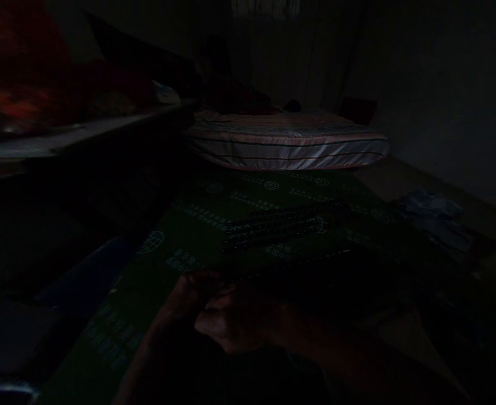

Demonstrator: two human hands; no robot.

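Note:
The picture is very dark. My left hand (199, 281) is closed, fingers curled, just above the green printed board (197, 242). Right against it, nearer to me, my right hand (237, 320) is also closed with its fingers bent in. What they grip is lost in shadow. A thin dark strand with small glints (294, 265) runs from beside the hands toward the right; whether a hand holds it I cannot tell. Beyond the hands, several dark glinting strands (273, 226) lie side by side on the board.
A mattress with a striped cover (290, 149) stands at the board's far end. To the left is a raised ledge (75, 138) with red cloth (16, 84) on it. Crumpled pale cloth (433, 211) lies at the right, near a wall (450, 84).

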